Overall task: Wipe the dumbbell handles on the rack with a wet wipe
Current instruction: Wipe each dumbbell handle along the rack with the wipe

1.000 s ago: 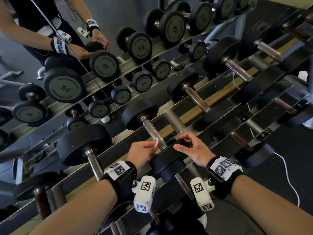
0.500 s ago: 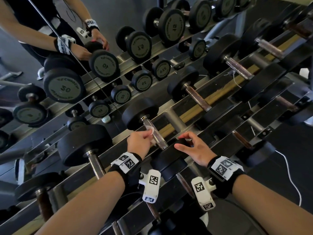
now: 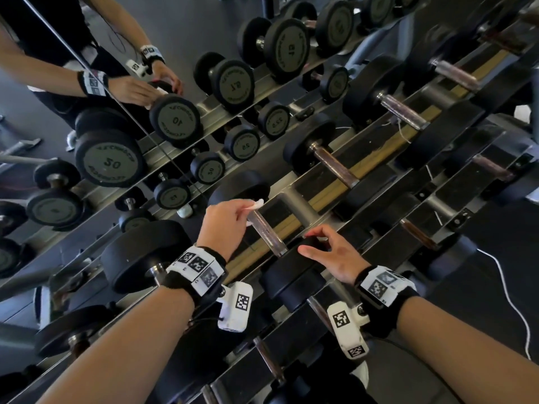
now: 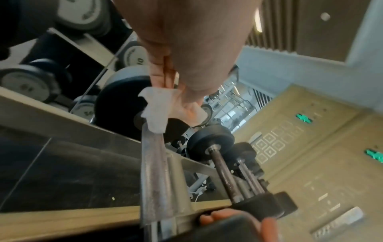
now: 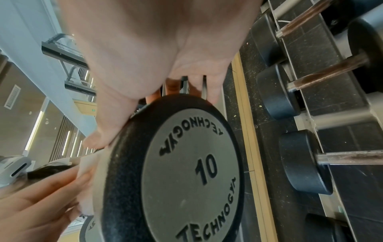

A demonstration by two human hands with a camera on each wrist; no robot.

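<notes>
The 10-marked dumbbell lies on the upper rack tier, its steel handle (image 3: pixel 266 233) running from a far black head (image 3: pixel 242 186) to a near head (image 3: pixel 293 272). My left hand (image 3: pixel 248 212) pinches a white wet wipe (image 3: pixel 256 205) round the handle's far end, close to the far head. In the left wrist view the wipe (image 4: pixel 155 113) wraps the handle (image 4: pixel 155 172) just below my fingers (image 4: pixel 163 77). My right hand (image 3: pixel 316 243) curls over the near head, and its wrist view shows the palm (image 5: pixel 157 62) clasping that head's rim (image 5: pixel 186 172).
More dumbbells (image 3: pixel 335 167) sit in cradles along the rack (image 3: pixel 347 167) to the right and left. A lower tier (image 3: pixel 420 237) holds others nearer me. A mirror (image 3: pixel 175 30) behind doubles the rack and my arms. A white cable (image 3: pixel 507 290) trails on the dark floor.
My left hand has slid the wipe along the handle, from its near end up to the far head. The right hand has stayed on the near head.
</notes>
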